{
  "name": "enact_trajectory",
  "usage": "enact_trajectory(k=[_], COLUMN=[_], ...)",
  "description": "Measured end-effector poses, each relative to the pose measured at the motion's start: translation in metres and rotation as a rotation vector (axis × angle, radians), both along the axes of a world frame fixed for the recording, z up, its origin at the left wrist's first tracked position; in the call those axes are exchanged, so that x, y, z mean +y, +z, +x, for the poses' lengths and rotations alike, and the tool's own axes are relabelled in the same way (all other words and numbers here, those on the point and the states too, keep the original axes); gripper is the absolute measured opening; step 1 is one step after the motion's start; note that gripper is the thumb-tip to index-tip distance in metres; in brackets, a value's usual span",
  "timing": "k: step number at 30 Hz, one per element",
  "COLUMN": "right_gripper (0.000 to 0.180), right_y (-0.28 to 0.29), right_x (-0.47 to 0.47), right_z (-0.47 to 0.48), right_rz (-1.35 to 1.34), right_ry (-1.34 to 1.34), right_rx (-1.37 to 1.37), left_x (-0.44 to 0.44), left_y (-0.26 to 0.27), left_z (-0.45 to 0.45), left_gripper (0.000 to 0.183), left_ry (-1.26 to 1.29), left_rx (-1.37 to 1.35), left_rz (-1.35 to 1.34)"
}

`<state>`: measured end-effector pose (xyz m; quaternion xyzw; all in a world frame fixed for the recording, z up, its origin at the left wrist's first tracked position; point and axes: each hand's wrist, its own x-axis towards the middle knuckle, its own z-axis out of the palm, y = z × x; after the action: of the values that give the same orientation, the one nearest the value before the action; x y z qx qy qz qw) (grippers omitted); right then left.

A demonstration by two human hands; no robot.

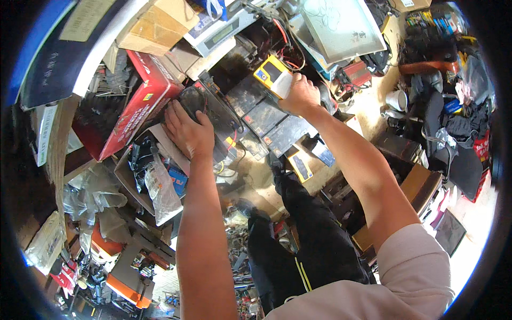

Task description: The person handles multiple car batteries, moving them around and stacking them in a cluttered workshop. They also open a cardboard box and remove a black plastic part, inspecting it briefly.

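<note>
My right hand (301, 96) grips the near end of a yellow box (273, 74) with a dark panel and a pale area. That box is held over several dusty dark batteries (256, 116) with copper-coloured terminals, which sit side by side on the floor. My left hand (188, 130) lies palm down, fingers stretched forward, on the side of a dark, cased object (218, 120) with cables. Its wrist passes over the flap of an open carton (168, 148). A smaller yellow-edged pack (300, 166) lies in front of the batteries, near my feet.
A red printed carton (140, 104) stands left of my left hand. Ahead are a grey device with a display (220, 36), a translucent bin (344, 30) and a red metal unit (356, 76) with leads. Plastic bags (92, 192) and a black chair (436, 116) flank me.
</note>
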<state>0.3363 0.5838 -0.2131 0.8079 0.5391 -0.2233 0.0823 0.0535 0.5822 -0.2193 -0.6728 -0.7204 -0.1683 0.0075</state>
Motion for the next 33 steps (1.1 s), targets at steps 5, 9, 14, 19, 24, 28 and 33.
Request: enact_trajectory(k=[5, 9, 14, 19, 24, 28, 33], right_gripper=[0.096, 0.065, 0.072, 0.115, 0.102, 0.079, 0.075], right_y=[-0.006, 0.003, -0.155, -0.289, -0.354, -0.359, -0.338], right_x=[-0.025, -0.120, -0.334, -0.388, -0.395, -0.399, -0.376], right_z=[0.010, 0.037, 0.050, 0.026, 0.029, 0.041, 0.065], right_rz=[0.205, 0.636, -0.158, -0.339, -0.172, -0.051, -0.262], right_ry=[0.040, -0.080, -0.542, -0.540, -0.471, -0.383, -0.468], right_rx=[0.028, 0.207, 0.251, 0.087, -0.005, 0.031, 0.168], left_x=[0.001, 0.000, 0.007, 0.012, 0.023, 0.019, 0.027], left_y=[-0.011, -0.022, -0.020, -0.013, -0.013, -0.003, -0.015], left_z=[-0.004, -0.021, -0.022, -0.034, -0.052, -0.043, -0.068], left_gripper=[0.062, 0.064, 0.061, 0.065, 0.068, 0.071, 0.070], left_ry=[-0.037, -0.058, -0.161, -0.192, -0.124, -0.024, -0.228], left_rx=[0.021, 0.083, 0.018, 0.054, -0.016, -0.212, 0.077], left_rz=[0.038, 0.130, 0.119, -0.090, -0.202, -0.253, -0.193])
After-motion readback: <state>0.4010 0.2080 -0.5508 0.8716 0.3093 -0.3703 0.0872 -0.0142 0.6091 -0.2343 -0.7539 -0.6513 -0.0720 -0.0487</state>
